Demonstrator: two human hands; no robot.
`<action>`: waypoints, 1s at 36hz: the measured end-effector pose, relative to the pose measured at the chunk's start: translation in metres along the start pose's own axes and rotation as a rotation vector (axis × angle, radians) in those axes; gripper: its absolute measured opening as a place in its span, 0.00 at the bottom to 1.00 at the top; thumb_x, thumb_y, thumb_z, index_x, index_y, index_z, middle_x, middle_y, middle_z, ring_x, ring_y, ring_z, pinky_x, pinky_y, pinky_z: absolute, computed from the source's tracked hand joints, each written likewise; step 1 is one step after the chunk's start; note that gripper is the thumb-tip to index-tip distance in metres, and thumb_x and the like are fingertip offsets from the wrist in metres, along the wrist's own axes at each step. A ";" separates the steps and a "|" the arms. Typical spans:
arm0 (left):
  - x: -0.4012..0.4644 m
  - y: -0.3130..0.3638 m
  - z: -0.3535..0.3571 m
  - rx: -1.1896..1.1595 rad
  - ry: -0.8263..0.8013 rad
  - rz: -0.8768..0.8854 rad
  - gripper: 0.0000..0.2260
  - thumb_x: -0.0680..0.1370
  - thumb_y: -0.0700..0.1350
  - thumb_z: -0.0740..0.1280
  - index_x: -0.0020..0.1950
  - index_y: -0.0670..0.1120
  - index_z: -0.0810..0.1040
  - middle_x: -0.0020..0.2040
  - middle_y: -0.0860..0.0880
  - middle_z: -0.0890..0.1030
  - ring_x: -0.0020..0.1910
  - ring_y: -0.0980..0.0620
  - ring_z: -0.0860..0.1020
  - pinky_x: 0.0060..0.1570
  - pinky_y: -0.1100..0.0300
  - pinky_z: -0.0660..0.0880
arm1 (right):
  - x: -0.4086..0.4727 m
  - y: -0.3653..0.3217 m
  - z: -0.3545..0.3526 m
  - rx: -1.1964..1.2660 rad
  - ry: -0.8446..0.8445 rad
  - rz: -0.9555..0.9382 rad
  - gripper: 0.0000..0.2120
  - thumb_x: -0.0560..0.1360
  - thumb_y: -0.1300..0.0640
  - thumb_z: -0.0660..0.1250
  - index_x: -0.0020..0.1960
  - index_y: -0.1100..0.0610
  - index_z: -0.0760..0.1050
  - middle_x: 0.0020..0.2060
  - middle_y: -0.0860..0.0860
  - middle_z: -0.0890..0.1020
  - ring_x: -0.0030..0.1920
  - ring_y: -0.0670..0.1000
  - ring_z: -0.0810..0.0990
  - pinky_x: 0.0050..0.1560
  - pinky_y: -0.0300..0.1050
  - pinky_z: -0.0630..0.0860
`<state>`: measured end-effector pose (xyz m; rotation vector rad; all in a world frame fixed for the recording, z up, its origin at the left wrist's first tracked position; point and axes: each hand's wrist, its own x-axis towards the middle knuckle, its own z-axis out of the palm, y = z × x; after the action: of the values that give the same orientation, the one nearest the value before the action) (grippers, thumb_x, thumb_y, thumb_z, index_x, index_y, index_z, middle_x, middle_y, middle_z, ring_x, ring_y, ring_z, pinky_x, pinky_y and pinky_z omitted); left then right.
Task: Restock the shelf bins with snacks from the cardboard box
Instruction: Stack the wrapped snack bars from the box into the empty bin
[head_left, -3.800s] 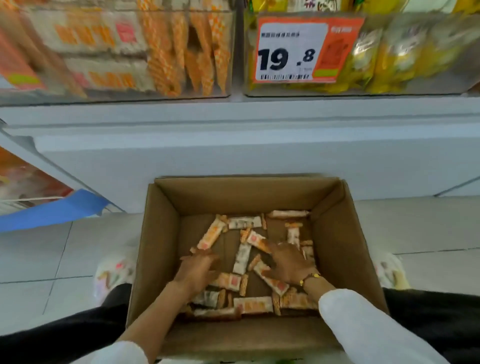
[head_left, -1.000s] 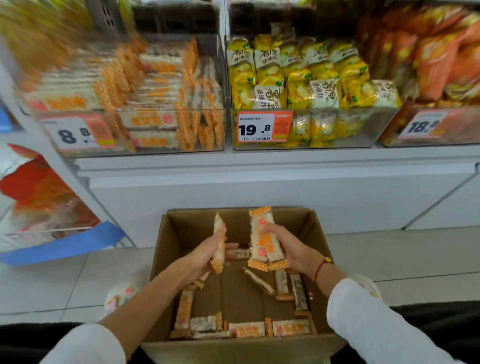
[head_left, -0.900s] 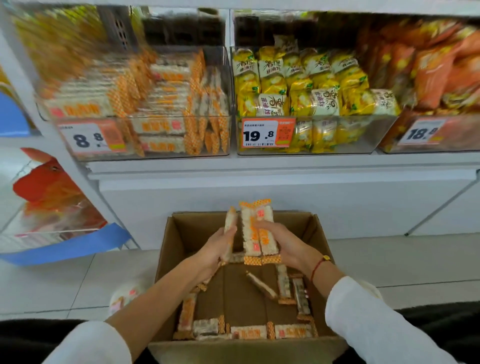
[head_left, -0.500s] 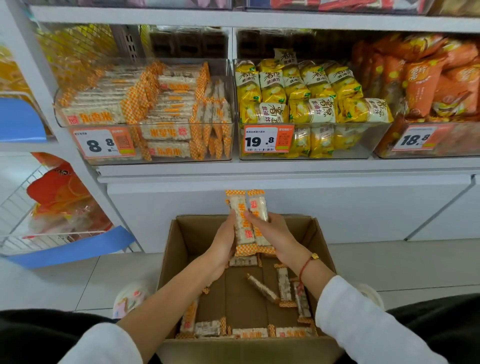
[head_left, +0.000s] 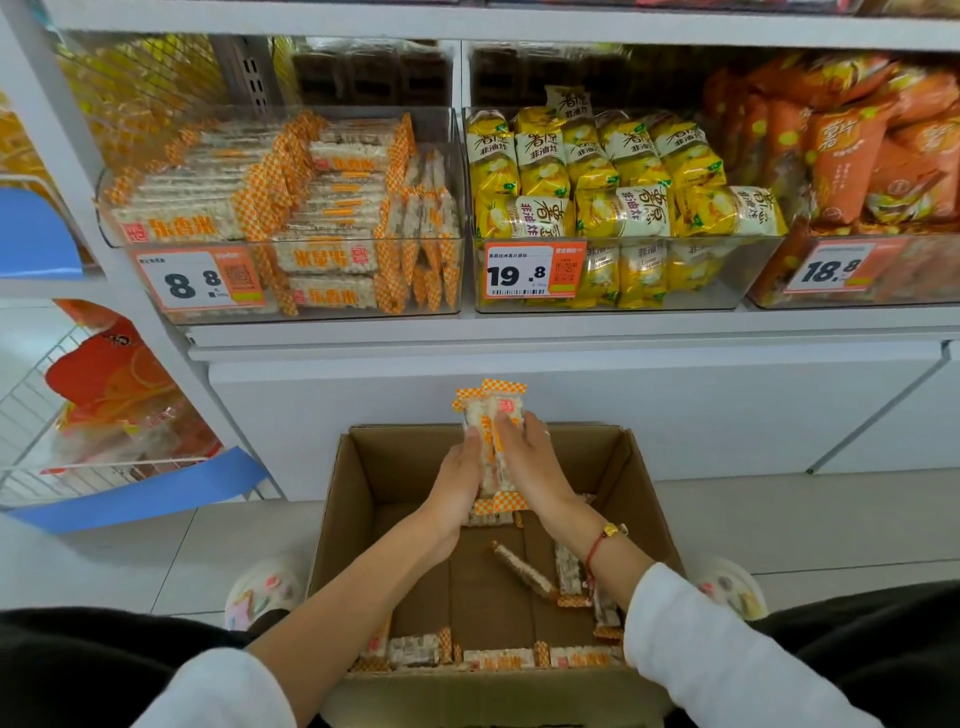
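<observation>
Both my hands hold one upright bundle of white rice-cracker bars with orange checkered ends (head_left: 491, 415) above the far end of the open cardboard box (head_left: 358, 499). My left hand (head_left: 460, 480) grips the bundle's left side and my right hand (head_left: 530, 467) wraps over its right side. Several more bars (head_left: 519, 569) lie loose on the box floor. On the shelf above, the clear bin (head_left: 332, 312) with the 8.8 price tag is packed with the same bars.
A bin of yellow chip bags (head_left: 613, 213) with a 19.8 tag sits to the right, then a bin of orange bags (head_left: 852, 156). A wire basket (head_left: 62, 415) with orange packs stands at lower left. My feet in slippers flank the box on the tiled floor.
My hands lifted bars out of the box, brought the two handfuls together into one bundle and raised it toward the shelf. My view tilted up to the bins.
</observation>
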<state>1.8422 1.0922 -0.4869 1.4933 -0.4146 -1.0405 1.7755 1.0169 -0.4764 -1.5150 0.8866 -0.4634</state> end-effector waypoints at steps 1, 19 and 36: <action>0.001 0.000 0.001 -0.053 -0.009 -0.034 0.21 0.84 0.53 0.49 0.64 0.44 0.76 0.50 0.43 0.84 0.50 0.47 0.81 0.47 0.62 0.75 | 0.001 0.000 0.001 0.022 0.012 0.021 0.16 0.83 0.51 0.53 0.65 0.58 0.68 0.64 0.50 0.68 0.61 0.50 0.72 0.63 0.47 0.70; 0.029 -0.041 -0.032 -0.261 0.099 -0.220 0.18 0.80 0.57 0.60 0.59 0.44 0.76 0.49 0.45 0.83 0.49 0.47 0.82 0.58 0.51 0.75 | 0.044 0.070 -0.013 -0.096 -0.124 0.205 0.13 0.82 0.57 0.55 0.61 0.55 0.76 0.52 0.50 0.79 0.58 0.52 0.76 0.54 0.42 0.71; 0.052 -0.094 -0.049 -0.240 0.191 -0.356 0.11 0.82 0.49 0.56 0.59 0.47 0.74 0.46 0.46 0.78 0.43 0.50 0.77 0.43 0.57 0.75 | 0.056 0.195 -0.008 -0.694 -0.329 0.354 0.14 0.80 0.57 0.61 0.65 0.59 0.73 0.52 0.58 0.81 0.49 0.56 0.80 0.37 0.39 0.70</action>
<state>1.8795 1.1039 -0.5983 1.4609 0.1150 -1.1650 1.7537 0.9804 -0.6752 -1.9239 1.0785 0.3906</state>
